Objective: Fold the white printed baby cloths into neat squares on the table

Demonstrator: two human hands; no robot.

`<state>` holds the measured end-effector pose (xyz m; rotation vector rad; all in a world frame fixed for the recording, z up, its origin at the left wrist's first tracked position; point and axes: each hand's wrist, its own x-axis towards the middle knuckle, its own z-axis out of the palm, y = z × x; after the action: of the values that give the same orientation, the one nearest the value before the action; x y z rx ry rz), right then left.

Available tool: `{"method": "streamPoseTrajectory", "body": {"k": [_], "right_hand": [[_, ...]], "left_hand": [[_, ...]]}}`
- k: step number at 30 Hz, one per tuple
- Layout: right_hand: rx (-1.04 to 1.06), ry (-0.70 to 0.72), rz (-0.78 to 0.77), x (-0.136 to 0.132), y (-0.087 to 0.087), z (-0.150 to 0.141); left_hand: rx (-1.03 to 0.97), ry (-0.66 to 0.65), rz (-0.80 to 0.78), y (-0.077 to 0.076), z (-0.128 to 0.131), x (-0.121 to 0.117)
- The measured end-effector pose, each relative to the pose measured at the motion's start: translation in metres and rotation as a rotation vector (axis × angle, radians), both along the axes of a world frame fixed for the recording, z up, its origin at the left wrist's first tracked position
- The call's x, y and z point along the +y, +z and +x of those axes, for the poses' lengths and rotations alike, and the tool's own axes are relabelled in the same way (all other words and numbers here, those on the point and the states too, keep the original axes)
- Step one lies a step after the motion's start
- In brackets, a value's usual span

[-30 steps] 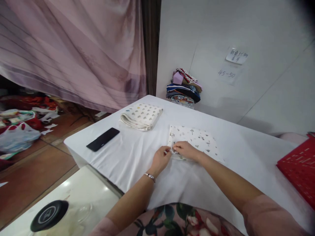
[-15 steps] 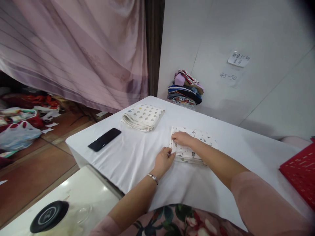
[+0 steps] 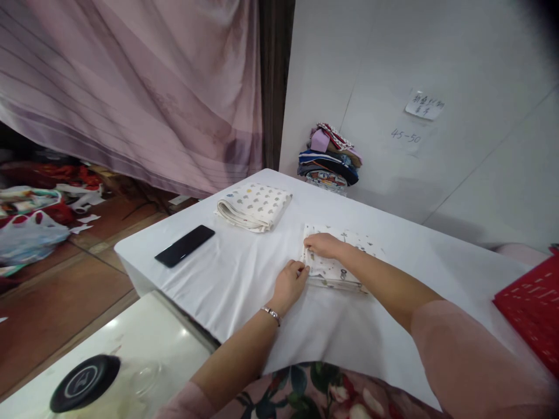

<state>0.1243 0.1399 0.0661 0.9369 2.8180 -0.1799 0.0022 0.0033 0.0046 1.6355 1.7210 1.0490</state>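
Observation:
A folded white cloth with small grey prints [image 3: 329, 269] lies flat on the white-covered table [image 3: 244, 279] in front of me. At its left edge, the fingers of my left hand [image 3: 290, 285] are closed on the near corner. My right hand [image 3: 322, 245] reaches across the top of the cloth, its bent fingers pinching the same left edge a little farther back. The right forearm hides part of the cloth. Farther off to the left sits another folded white cloth with grey and yellow prints [image 3: 257, 206], which neither hand touches.
A black phone [image 3: 186, 245] lies at the table's left side. Beyond the far edge is a stack of folded clothes [image 3: 328, 160] by the wall. To the right stands a red basket [image 3: 530, 302]. A black-lidded jar [image 3: 85, 383] is on a lower surface at near left.
The left fingers have drawn slightly closer together at the cloth's corner. The right hand stays in place on the edge, and the cloth has hardly shifted.

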Motion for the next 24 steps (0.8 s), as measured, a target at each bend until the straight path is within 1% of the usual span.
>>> {"method": "streamPoseTrajectory", "body": {"k": [6,11,15,19,22,24], "right_hand": [[0.076,-0.044,0.007,0.001,0.0,-0.001],[0.127,-0.071,-0.038,0.001,-0.011,-0.006],[0.174,-0.102,-0.075,0.0,-0.018,-0.006],[0.207,-0.139,-0.098,0.002,-0.017,-0.001],[0.215,-0.176,-0.097,0.007,-0.015,0.004],[0.21,-0.218,-0.077,0.013,-0.014,0.006]], "left_hand": [[-0.031,-0.006,0.026,0.001,-0.001,0.001],[-0.024,-0.016,0.022,0.004,-0.001,0.002],[-0.032,-0.005,0.03,0.002,-0.001,0.002],[-0.051,0.034,0.014,0.0,0.001,0.002],[-0.075,0.063,-0.048,0.0,0.003,0.001],[-0.102,0.057,-0.071,0.0,0.003,0.0]]}}
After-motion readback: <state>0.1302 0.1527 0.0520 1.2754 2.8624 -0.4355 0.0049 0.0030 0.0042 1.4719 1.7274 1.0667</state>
